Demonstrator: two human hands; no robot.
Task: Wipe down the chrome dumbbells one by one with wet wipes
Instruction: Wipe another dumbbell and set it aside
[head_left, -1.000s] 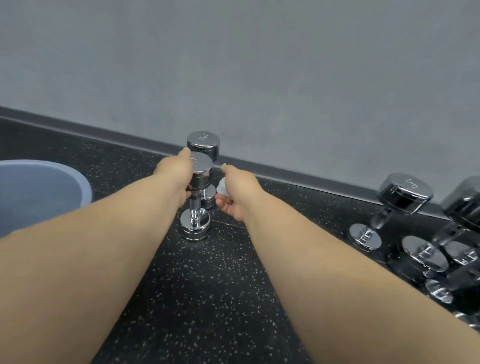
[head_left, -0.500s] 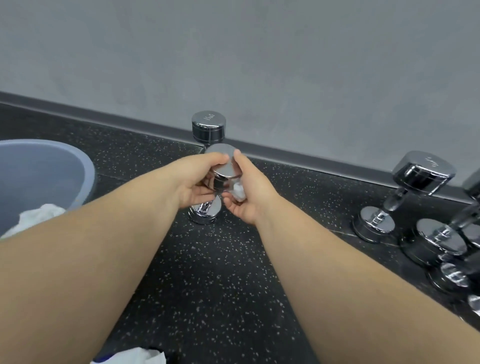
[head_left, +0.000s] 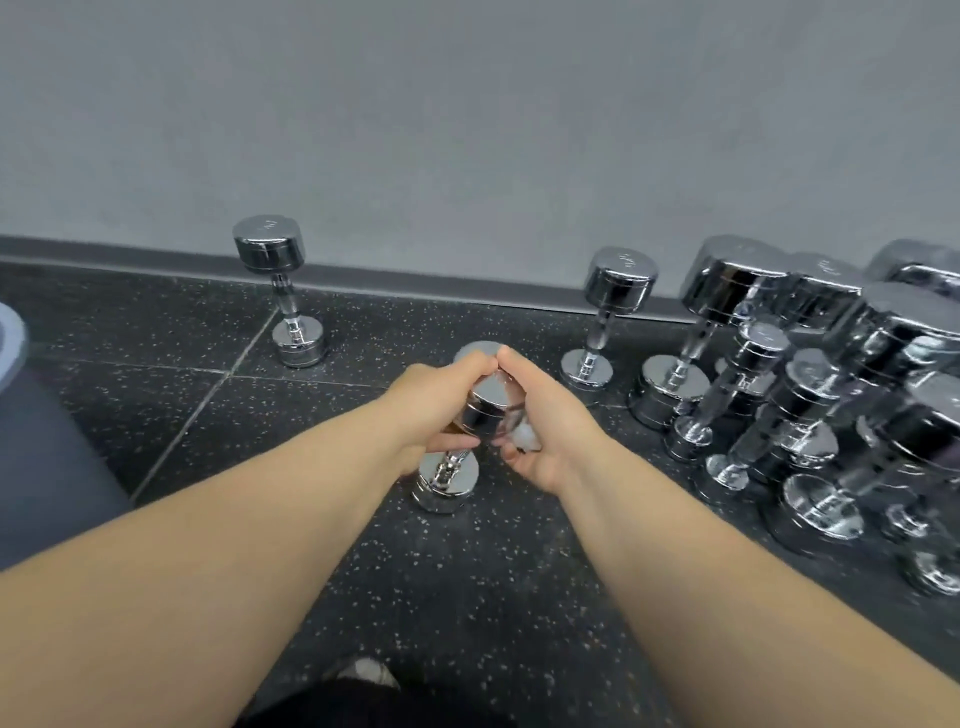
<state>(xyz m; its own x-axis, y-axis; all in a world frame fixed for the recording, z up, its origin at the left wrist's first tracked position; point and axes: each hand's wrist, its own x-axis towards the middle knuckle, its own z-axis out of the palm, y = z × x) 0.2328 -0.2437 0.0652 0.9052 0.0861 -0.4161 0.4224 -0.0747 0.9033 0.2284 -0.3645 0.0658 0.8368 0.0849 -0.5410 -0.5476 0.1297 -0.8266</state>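
A small chrome dumbbell (head_left: 448, 480) stands tilted on the black speckled floor in the middle of the view. My left hand (head_left: 434, 400) grips its upper head from the left, fingers curled over the top. My right hand (head_left: 540, 421) is against the same head from the right and holds a crumpled white wet wipe (head_left: 525, 440) pressed to the chrome. I cannot tell whether the lower head touches the floor.
Another small dumbbell (head_left: 283, 296) stands upright by the grey wall at the left. Several larger chrome dumbbells (head_left: 779, 395) crowd the right side. A blue-grey bin (head_left: 10, 338) shows at the left edge. A shoe (head_left: 363, 670) is at the bottom.
Both hands brought the dumbbell away from the one by the wall, nearer to me and to the right. The view swung right, so the bin is almost out of frame.
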